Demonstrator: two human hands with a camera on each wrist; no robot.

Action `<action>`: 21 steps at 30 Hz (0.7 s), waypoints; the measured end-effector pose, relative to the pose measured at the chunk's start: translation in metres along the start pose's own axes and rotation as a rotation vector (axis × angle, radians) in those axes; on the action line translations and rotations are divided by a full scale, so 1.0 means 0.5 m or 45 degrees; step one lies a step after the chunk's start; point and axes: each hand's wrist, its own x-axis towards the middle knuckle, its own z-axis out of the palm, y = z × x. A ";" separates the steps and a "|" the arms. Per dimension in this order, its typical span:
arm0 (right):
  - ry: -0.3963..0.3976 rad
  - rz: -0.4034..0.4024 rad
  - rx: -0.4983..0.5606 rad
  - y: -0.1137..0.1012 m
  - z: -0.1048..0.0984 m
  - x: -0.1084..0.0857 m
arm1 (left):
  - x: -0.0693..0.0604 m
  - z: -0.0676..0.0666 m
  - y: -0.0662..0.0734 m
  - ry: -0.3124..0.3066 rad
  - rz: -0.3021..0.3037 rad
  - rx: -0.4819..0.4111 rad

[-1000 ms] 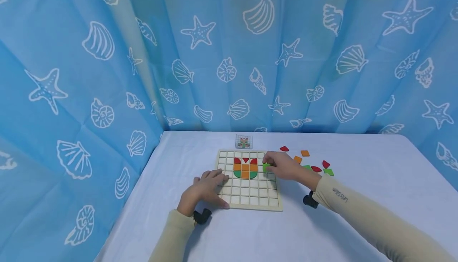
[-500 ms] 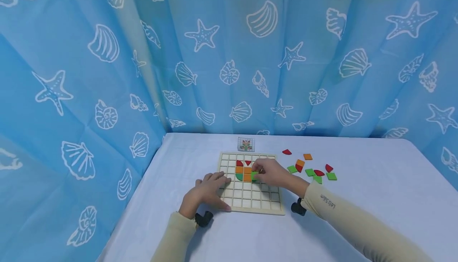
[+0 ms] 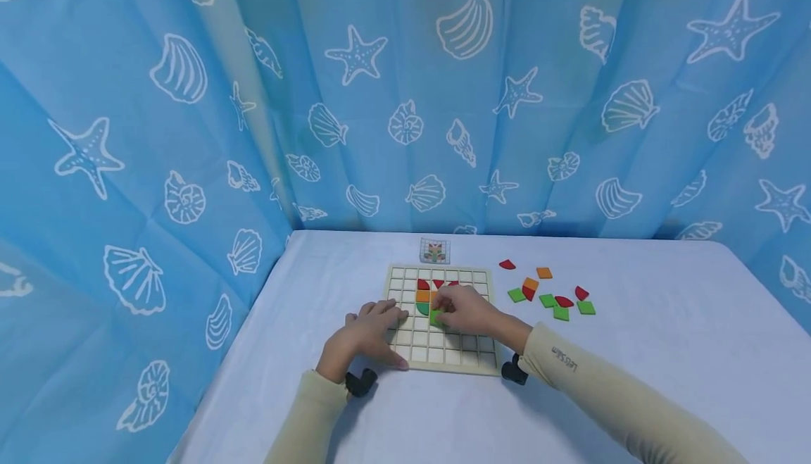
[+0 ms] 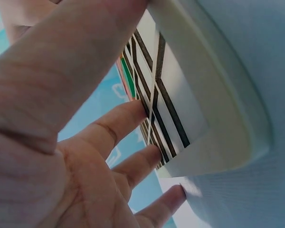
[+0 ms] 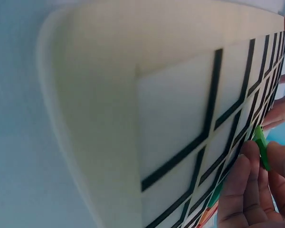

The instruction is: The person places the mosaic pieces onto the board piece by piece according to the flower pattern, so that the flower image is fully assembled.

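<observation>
My right hand (image 3: 469,311) pinches a light green tile (image 3: 435,318) just below the coloured pattern on a pale wooden grid board (image 3: 443,357). In the right wrist view the tile (image 5: 261,147) stands tilted between thumb and fingers, its lower edge at the grid. Red pieces (image 3: 423,284), an orange square (image 3: 422,296) and a dark green quarter-round (image 3: 422,308) sit in the cells; my right hand hides the pattern's right part. My left hand (image 3: 362,335) rests at the board's left side, fingers spread, the thumb at its near edge. The left wrist view shows fingertips (image 4: 141,108) on the grid.
A small pattern card (image 3: 435,251) lies beyond the board. Loose pieces are scattered to the right: red ones (image 3: 507,265), orange squares (image 3: 544,272) and several light green tiles (image 3: 586,308). A white cloth (image 3: 633,365) covers the table; a blue curtain (image 3: 393,168) hangs behind.
My right hand has moved left with the light green tile, from the board's right side to just below the pattern's middle. The left hand has stayed in place.
</observation>
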 end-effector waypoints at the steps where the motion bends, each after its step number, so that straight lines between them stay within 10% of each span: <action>1: -0.003 -0.007 0.002 -0.001 0.002 -0.001 | 0.000 0.002 0.000 0.004 0.001 0.001; 21: -0.092 0.060 -0.096 -0.004 0.009 0.004 | -0.013 -0.011 0.005 0.002 0.033 0.006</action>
